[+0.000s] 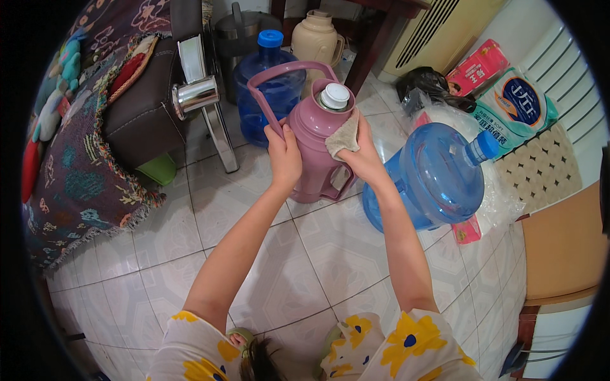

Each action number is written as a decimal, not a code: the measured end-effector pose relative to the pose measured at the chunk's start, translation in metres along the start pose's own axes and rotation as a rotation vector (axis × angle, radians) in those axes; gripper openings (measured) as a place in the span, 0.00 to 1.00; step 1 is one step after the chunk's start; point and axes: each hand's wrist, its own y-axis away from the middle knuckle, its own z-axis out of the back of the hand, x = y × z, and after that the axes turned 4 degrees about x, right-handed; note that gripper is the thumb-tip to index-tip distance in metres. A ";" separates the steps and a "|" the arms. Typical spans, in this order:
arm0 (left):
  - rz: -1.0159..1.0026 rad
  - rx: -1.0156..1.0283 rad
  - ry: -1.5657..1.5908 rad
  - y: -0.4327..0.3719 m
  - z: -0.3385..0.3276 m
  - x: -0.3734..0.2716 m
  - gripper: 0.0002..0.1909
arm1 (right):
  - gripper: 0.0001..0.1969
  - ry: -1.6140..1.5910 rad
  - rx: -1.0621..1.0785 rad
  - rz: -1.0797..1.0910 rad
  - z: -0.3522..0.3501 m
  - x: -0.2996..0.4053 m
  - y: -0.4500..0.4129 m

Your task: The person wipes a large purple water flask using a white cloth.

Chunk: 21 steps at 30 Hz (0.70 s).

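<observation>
A pink plastic thermos flask (312,143) with a white stopper (335,95) stands in front of me over the tiled floor; whether its base touches the tiles I cannot tell. Its carrying handle (290,69) is tilted to the left. My left hand (286,157) grips the left side of the body, close to the lower end of that handle. In my right hand (364,152) is a beige cloth (344,135), pressed on the flask's upper right side, above the side grip.
Right of the flask stands a large blue water bottle (424,176); another (269,90) is behind it. A cream thermos (317,38), tissue packs (512,107) and plastic bags (424,85) lie beyond. A dark sofa (143,105) with chrome leg (219,138) is at left.
</observation>
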 end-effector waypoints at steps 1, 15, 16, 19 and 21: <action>-0.011 -0.007 -0.002 0.000 0.000 0.000 0.15 | 0.45 0.065 0.005 -0.018 -0.001 0.005 -0.001; -0.024 -0.003 -0.022 0.000 0.001 0.002 0.15 | 0.34 -0.518 -0.036 -0.311 0.007 0.022 -0.002; -0.027 -0.003 -0.021 0.000 0.001 0.003 0.15 | 0.29 -0.605 -0.064 -0.327 0.008 0.022 -0.002; -0.023 -0.004 -0.022 0.000 0.000 0.004 0.15 | 0.20 -0.725 -0.160 -0.408 0.013 0.013 -0.007; -0.012 -0.003 -0.026 0.000 0.000 0.003 0.15 | 0.17 -0.760 -0.227 -0.472 0.015 0.007 -0.010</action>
